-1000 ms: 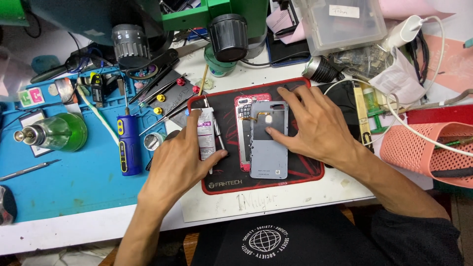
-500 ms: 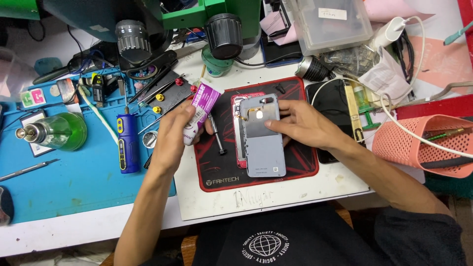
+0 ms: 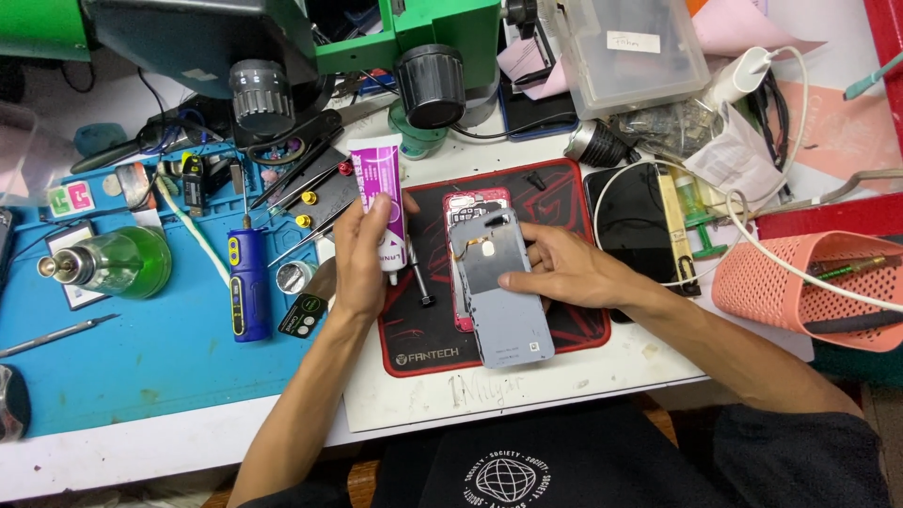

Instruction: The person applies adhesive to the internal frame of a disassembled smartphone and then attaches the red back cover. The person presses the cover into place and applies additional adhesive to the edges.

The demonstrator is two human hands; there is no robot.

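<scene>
Two hands | left fingers (image 3: 369, 246) grip one purple tube (image 3: 380, 198) | right fingers (image 3: 555, 273) press one grey phone (image 3: 500, 299)

Purple-and-white glue tube (image 3: 381, 193); grey phone back panel (image 3: 503, 292) over pink-red phone frame (image 3: 463, 209); black mat (image 3: 423, 325) with red border and lines; blue work mat (image 3: 141, 362) left; green bottle (image 3: 122, 263); salmon basket (image 3: 800, 287) right.

I work at a crowded white workbench (image 3: 583, 376) under even, bright light. A blue rubber repair mat (image 3: 141, 367) covers its left side, and a green metal microscope stand (image 3: 442, 23) rises at the back.
</scene>
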